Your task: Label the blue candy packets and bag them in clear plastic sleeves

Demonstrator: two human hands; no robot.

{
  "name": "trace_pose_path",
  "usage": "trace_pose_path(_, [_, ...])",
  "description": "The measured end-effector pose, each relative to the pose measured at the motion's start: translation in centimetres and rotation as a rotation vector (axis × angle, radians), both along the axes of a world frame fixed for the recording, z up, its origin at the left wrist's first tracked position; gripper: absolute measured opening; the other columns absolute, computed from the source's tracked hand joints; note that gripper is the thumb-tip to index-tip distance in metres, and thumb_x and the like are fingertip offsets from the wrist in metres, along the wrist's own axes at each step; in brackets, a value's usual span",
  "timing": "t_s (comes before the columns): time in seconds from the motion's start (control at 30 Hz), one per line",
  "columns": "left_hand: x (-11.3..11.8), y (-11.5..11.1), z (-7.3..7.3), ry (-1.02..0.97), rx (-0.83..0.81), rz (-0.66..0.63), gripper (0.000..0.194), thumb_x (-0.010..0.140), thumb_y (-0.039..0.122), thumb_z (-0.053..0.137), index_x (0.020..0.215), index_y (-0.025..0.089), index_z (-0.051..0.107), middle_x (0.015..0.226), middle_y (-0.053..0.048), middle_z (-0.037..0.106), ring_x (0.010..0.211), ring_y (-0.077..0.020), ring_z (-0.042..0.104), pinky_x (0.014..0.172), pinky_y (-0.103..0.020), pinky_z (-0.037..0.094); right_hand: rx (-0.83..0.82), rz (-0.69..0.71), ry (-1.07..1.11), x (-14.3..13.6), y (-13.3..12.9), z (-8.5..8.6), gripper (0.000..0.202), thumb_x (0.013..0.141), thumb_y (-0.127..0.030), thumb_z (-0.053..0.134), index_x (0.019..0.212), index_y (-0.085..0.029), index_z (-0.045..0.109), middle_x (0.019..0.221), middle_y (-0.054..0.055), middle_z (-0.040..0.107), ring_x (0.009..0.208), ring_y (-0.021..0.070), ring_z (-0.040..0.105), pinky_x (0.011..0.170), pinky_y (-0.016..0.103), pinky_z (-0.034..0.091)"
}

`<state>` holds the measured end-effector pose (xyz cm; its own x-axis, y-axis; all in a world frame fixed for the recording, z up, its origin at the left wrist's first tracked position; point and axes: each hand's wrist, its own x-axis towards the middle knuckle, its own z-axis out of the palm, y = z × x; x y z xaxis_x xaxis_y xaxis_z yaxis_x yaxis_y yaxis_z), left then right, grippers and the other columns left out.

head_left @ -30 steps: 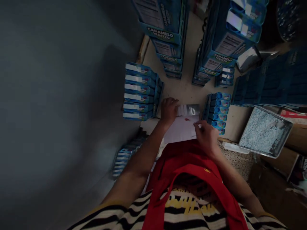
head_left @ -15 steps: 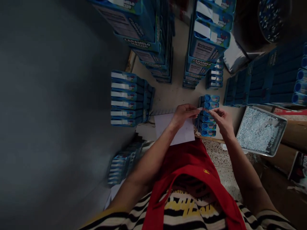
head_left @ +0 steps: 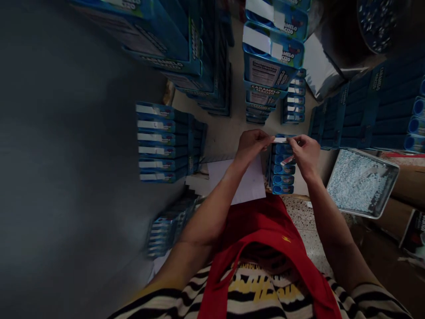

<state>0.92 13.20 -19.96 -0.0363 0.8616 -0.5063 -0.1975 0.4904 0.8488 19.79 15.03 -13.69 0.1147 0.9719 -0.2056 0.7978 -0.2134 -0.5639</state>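
Two hands share one white strip [head_left: 280, 140]: the left hand [head_left: 253, 144] pinches its left end between thumb and fingers, and the right hand [head_left: 304, 153] pinches the opposite end. The white strip spans the gap above the short row of blue boxes [head_left: 283, 180] at the near part of the table [head_left: 229, 128]; contact with a box cannot be confirmed. A red-and-white piece [head_left: 287, 161] hangs beside the right fingers; its attachment is unclear. A white sheet [head_left: 248, 181] lies left of the short row.

Current step, as judged: holding and aligning the white strip. Reference: the left row of boxes [head_left: 156, 137] carries white strips on its visible ends; the short row shows none on its uncovered ends. The next move calls for even tension, a level strip, both pinches kept at the extreme ends, and the hanging piece kept out of the gap
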Motion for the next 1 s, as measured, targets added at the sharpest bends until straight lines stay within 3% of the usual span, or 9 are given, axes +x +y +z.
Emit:
trace_pose_path(0.17, [-0.2, 0.6, -0.8, 0.040, -0.034, -0.007, 0.030, 0.074, 0.042, 0.091, 0.072, 0.019, 0.071, 0.062, 0.001, 0.064, 0.057, -0.0124, 0.058, 0.054, -0.025, 0.045, -0.033, 0.001, -0.071, -0.5, 0.4, -0.7, 0.031, 0.094, -0.048, 0.069, 0.084, -0.021, 0.080, 0.071, 0.001, 0.073, 0.070, 0.0202, 0.067, 0.067, 0.032, 0.039])
trace_pose_path(0.43, [0.1, 0.4, -0.9, 0.029, -0.036, 0.004, 0.030, 0.079, 0.039, 0.088, 0.070, 0.019, 0.068, 0.061, 0.003, 0.060, 0.057, -0.0125, 0.059, 0.056, -0.026, 0.046, -0.020, 0.005, -0.066, -0.3, 0.4, -1.1, 0.030, 0.093, -0.046, 0.068, 0.083, -0.020, 0.080, 0.072, 0.002, 0.075, 0.068, 0.0193, 0.065, 0.067, 0.031, 0.038])
trace_pose_path(0.83, [0.3, 0.6, -2.5, 0.039, -0.005, -0.046, 0.032, 0.078, 0.046, 0.084, 0.071, 0.020, 0.066, 0.060, 0.002, 0.059, 0.059, -0.0130, 0.055, 0.058, -0.027, 0.040, -0.061, 0.008, -0.131, -0.5, 0.8, -0.8, 0.027, 0.089, -0.047, 0.073, 0.080, -0.022, 0.078, 0.076, 0.004, 0.076, 0.074, 0.0227, 0.067, 0.071, 0.033, 0.041])
trace_pose_path(1.0, [1.4, 0.3, -3.6, 0.069, 0.071, -0.006, 0.032, 0.080, 0.047, 0.081, 0.072, 0.020, 0.067, 0.065, 0.002, 0.060, 0.067, -0.0143, 0.056, 0.064, -0.027, 0.041, -0.086, -0.067, -0.205, 0.7, 2.0, -1.4, 0.041, 0.074, -0.057, 0.083, 0.090, -0.022, 0.070, 0.085, 0.005, 0.073, 0.085, 0.0283, 0.066, 0.077, 0.037, 0.047])
